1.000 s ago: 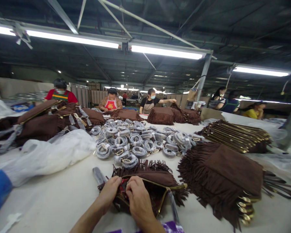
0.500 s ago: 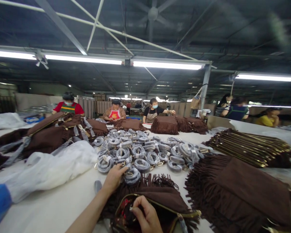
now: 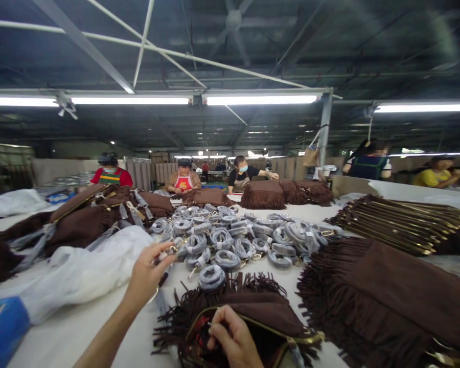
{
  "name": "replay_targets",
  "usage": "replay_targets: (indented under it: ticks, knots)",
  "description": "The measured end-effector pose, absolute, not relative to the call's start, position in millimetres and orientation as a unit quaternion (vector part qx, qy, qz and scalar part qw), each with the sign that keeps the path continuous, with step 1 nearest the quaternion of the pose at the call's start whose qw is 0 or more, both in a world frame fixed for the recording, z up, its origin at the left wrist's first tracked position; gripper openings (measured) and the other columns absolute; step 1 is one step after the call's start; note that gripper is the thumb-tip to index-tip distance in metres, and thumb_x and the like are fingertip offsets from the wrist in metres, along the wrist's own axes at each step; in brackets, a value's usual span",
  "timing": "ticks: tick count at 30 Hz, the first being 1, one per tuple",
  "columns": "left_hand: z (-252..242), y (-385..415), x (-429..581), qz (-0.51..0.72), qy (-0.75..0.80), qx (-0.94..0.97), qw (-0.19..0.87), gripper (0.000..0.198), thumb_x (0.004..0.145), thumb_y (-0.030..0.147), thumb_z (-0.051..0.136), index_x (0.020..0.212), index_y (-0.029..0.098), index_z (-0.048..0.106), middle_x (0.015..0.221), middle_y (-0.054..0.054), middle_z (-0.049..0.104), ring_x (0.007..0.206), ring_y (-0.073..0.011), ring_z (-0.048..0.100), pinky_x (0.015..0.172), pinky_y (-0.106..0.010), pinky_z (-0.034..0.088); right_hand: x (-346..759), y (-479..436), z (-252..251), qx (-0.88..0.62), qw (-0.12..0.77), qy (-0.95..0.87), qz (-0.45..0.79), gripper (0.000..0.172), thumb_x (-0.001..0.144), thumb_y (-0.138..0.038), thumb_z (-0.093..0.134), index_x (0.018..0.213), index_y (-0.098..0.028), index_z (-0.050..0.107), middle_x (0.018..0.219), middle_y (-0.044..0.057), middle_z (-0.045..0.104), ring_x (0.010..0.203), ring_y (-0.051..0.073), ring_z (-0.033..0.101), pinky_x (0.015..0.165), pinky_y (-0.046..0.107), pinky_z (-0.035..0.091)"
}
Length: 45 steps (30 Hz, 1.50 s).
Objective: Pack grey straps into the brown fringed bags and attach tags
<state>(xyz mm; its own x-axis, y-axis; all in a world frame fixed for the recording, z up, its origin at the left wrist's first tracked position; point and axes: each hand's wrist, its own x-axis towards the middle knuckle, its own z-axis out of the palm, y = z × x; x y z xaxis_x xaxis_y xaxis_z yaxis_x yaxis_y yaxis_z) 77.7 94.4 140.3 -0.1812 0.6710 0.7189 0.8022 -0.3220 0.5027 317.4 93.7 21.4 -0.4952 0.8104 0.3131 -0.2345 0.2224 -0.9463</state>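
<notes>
A dark brown fringed bag [image 3: 264, 312] lies in front of me, its gold zip open and something red and dark showing inside. My right hand [image 3: 233, 335] is closed in a pinch at the opening, with a small pale bit at the fingertips. My left hand [image 3: 147, 273] is at the near left of the heap of wrapped strap coils [image 3: 228, 237]. Its fingers are curled, with gold metal at the fingertips and a dark piece with a metal end below the palm; what it grips is unclear. One wrapped strap coil [image 3: 211, 277] sits at the bag's far fringe.
More fringed bags [image 3: 417, 286] lie at right, with a stack of gold-zipped pieces [image 3: 402, 222] behind. At left are white plastic wrap [image 3: 95, 266], a blue bin [image 3: 7, 327] and piled brown bags [image 3: 84, 220]. Several people work across the table.
My left hand has moved left, away from the coil by the bag, which stays there. My right hand keeps its pinch at the bag's opening. The view has shifted slightly.
</notes>
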Motion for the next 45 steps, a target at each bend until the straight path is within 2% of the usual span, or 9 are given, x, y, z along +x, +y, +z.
replay_targets:
  ticks: [5,11,22,30,39,45]
  knots:
    - [113.6,60.6,104.1,-0.481,-0.573,-0.662,0.024,0.017,0.074,0.033,0.064,0.085,0.023,0.073,0.081,-0.004,0.064,0.082,-0.0236,0.059,0.077,-0.034,0.047,313.4,79.9,30.2,-0.263,0.445,-0.603,0.607,0.018,0.081,-0.035,0.058,0.074,-0.02,0.05,0.055,-0.002,0.061,0.05,0.012,0.051,0.059,0.024,0.041]
    - [65.1,46.3,150.0,-0.464,-0.568,-0.679,-0.039,0.006,0.075,0.022,0.061,0.073,0.022,0.067,0.077,-0.003,0.061,0.079,-0.0224,0.059,0.072,-0.032,0.047,306.1,69.5,38.5,-0.305,0.502,-0.572,0.572,0.016,0.076,-0.032,0.057,0.07,-0.019,0.051,0.056,-0.004,0.055,0.049,0.012,0.056,0.052,0.022,0.041]
    - [51.0,50.1,156.4,-0.468,-0.526,-0.705,0.088,0.014,0.079,0.017,0.059,0.066,0.021,0.057,0.071,-0.001,0.056,0.073,-0.0199,0.055,0.066,-0.028,0.046,299.6,70.5,28.9,-0.37,0.512,-0.582,0.512,0.013,0.076,-0.03,0.054,0.07,-0.019,0.052,0.056,-0.003,0.056,0.047,0.015,0.061,0.046,0.021,0.041]
    - [51.9,47.4,163.3,-0.48,-0.486,-0.709,0.174,0.018,0.084,0.018,0.056,0.067,0.021,0.055,0.071,-0.001,0.055,0.071,-0.0191,0.053,0.064,-0.028,0.044,294.1,72.0,27.6,-0.337,0.532,-0.523,0.574,0.015,0.073,-0.031,0.061,0.072,-0.017,0.056,0.06,-0.002,0.059,0.041,0.011,0.057,0.042,0.019,0.04]
    - [46.2,48.5,164.6,-0.481,-0.527,-0.68,0.171,0.018,0.081,0.018,0.057,0.064,0.022,0.053,0.07,-0.002,0.054,0.072,-0.0208,0.054,0.065,-0.03,0.045,290.9,71.2,28.6,-0.312,0.54,-0.478,0.618,0.026,0.069,-0.036,0.07,0.065,-0.017,0.053,0.056,-0.003,0.057,0.04,0.009,0.054,0.042,0.019,0.04]
    - [41.9,46.4,169.4,-0.482,-0.506,-0.694,0.173,0.016,0.08,0.013,0.054,0.067,0.022,0.056,0.079,-0.004,0.058,0.078,-0.0206,0.058,0.071,-0.03,0.049,289.6,71.9,26.2,-0.282,0.547,-0.476,0.628,0.03,0.069,-0.038,0.074,0.069,-0.017,0.053,0.057,-0.005,0.056,0.041,0.008,0.053,0.043,0.019,0.044]
